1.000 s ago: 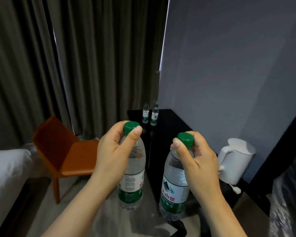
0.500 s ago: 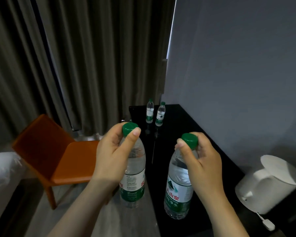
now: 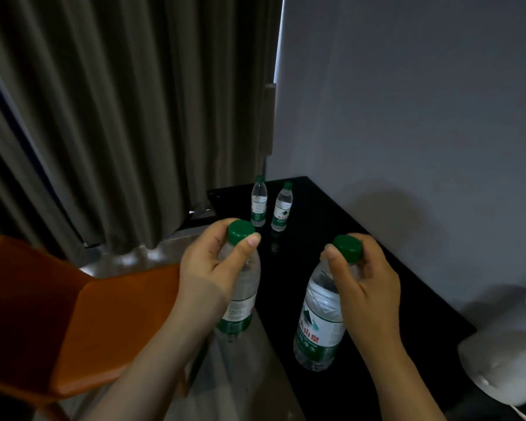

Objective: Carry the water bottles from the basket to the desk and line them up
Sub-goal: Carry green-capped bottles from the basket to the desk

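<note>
Left hand (image 3: 213, 268) clamped on left bottle (image 3: 240, 299) neck, off desk (image 3: 331, 238) near edge. Right hand (image 3: 368, 287) clamped on right bottle (image 3: 319, 326) neck, above desk. Two bottles (image 3: 269, 205) upright at desk far end.
</note>
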